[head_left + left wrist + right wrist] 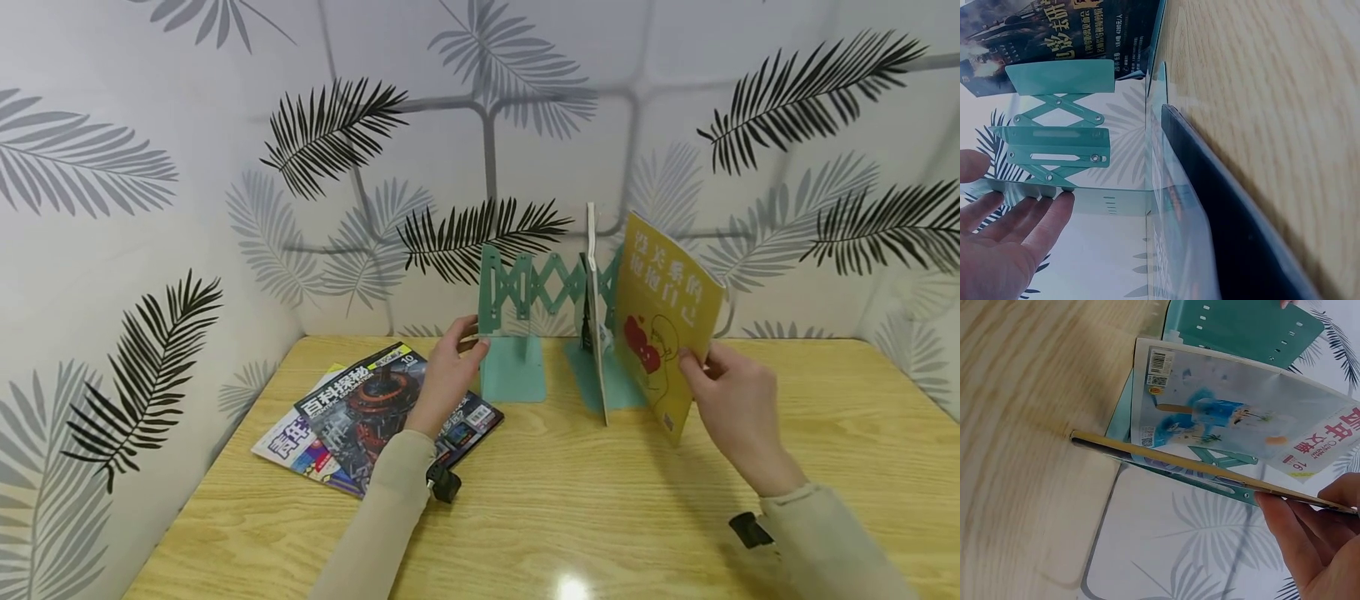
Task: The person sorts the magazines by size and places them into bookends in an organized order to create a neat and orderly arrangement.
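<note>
In the head view, my right hand (738, 417) pinches the edge of a yellow book (660, 325), held upright and tilted at the right end of a green expandable bookend (513, 371). A thin magazine (594, 308) stands edge-on beside it; the right wrist view shows its blue and white cover (1210, 412). The fingertips of my left hand (448, 371) touch the bookend's left end plate; in the left wrist view the fingers of that hand (1016, 237) lie fairly straight against the plate (1110, 200).
Overlapping magazines (360, 408) lie on the wooden table (525, 508) at the left, partly under my left forearm. Behind the bookend rises a wall (420, 167) with a leaf pattern. Another patterned surface borders the table's left side.
</note>
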Demonstrator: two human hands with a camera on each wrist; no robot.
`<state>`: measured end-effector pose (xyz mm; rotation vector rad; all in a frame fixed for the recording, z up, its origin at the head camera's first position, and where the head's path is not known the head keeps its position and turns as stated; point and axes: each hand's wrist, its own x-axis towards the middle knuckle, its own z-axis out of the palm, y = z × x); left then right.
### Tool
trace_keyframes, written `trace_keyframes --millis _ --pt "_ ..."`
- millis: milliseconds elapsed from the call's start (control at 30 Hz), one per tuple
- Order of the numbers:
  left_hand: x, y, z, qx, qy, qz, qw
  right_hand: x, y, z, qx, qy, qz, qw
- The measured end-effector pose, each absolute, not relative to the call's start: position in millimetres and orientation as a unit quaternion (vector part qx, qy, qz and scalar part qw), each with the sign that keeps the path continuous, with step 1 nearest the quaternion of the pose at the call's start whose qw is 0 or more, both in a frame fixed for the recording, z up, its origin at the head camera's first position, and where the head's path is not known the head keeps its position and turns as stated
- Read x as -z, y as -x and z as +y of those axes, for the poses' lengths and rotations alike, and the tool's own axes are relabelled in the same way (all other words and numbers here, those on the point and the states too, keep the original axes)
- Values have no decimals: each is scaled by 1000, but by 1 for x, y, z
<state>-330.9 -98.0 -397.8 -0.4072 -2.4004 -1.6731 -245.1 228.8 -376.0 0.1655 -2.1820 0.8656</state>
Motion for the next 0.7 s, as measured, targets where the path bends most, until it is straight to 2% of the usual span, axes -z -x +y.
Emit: trace_keyframes --millis 233,700 --pt "397 330 -99 563 138 -809 95 372 245 229 -299 -99 -868 385" --pt "398 330 -97 568 138 -806 94 366 241 227 -330 -93 -879 331"
